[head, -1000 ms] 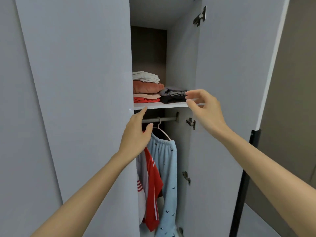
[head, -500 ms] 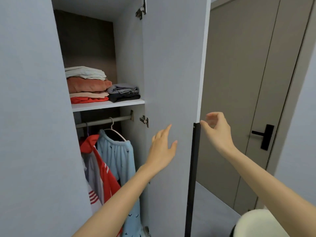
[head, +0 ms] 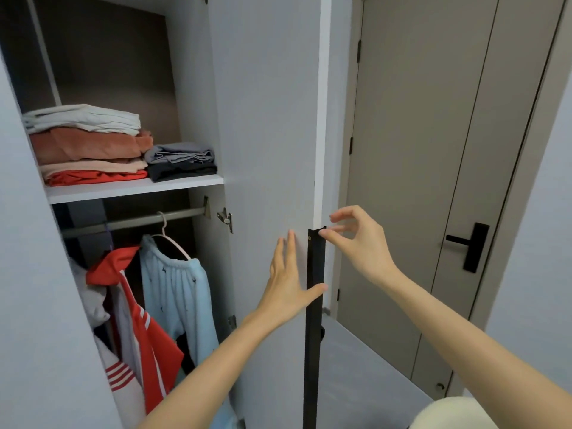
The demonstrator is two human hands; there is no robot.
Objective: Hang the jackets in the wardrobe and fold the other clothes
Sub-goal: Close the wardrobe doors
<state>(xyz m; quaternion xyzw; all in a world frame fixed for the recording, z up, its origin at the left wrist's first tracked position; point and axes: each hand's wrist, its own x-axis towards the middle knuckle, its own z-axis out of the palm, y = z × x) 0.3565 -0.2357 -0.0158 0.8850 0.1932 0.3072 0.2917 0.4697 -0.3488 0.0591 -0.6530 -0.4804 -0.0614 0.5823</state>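
The left fingers point(head: 290, 244) lie straight and flat on the inner face of the wardrobe door point(head: 266, 119), just left of the black handle strip point(head: 314, 335), and the thumb of this left hand point(head: 289, 283) touches the strip. The thumb tip of the right hand point(head: 362, 246) touches the top end of the strip. Its other fingers are loosely curled just right of it and grip nothing yet. One second ago this hand was at the dark folded pile point(head: 182, 162), and the left hand was at the other door. Now both have left the clothes. Far left of the strip, the folded clothes point(head: 89, 147) sit stacked on the shelf point(head: 136, 187). Below them, a red and white jacket point(head: 136, 320) and a light blue garment point(head: 176, 298) hang from the rail point(head: 133, 222). I judge the storing is finished here, and the step in hand is to swing this door shut. The fingers near the edge could get pinched.
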